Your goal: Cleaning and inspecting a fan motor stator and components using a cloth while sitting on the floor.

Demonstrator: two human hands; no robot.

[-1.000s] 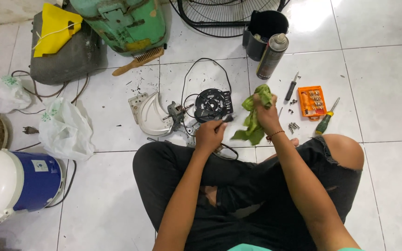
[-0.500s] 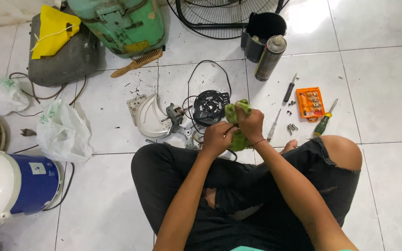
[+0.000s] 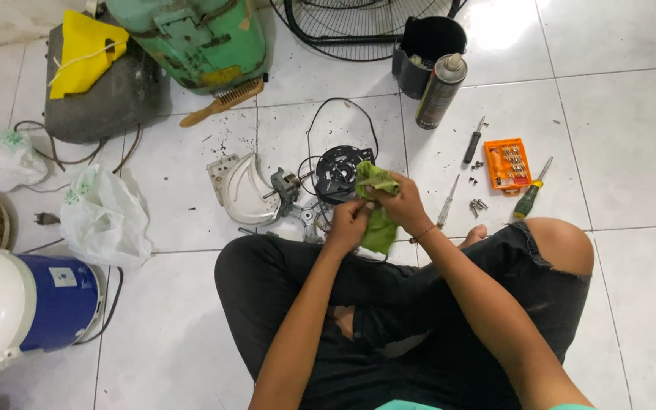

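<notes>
Green rag [image 3: 378, 220], bunched between both hands above the lap, at the near edge of the parts spread on the tiled floor [image 3: 632, 114]. Right hand [image 3: 400, 203] clenched over the rag's upper fold; left hand [image 3: 347, 228] pinching its side, possibly with a small part inside, hidden by cloth and fingers. Soft, limp, light, by the look of it: no stiffness, drapes below the grip; best gathered in a fistful, not taken by one corner. Likely oily, so somewhat slippery against bare skin.

Just beyond the hands: black round fan part [image 3: 339, 171] with cable looping away, touching or just under the rag's top edge; cannot tell which. Left of it: small motor [image 3: 286, 184] and white housing [image 3: 241, 190]. Right of the hands: thin screwdriver [image 3: 447, 203], loose screws [image 3: 478, 205], orange bit case [image 3: 508, 163], green-handled screwdriver [image 3: 531, 193], black screwdriver [image 3: 472, 143]. Toward the far edge of the floor: spray can [image 3: 440, 89] beside black cup [image 3: 428, 42], wire brush [image 3: 223, 102], fan grille [image 3: 358, 26]. At left: white bags [image 3: 104, 216], blue-and-white jug [image 3: 24, 304].
</notes>
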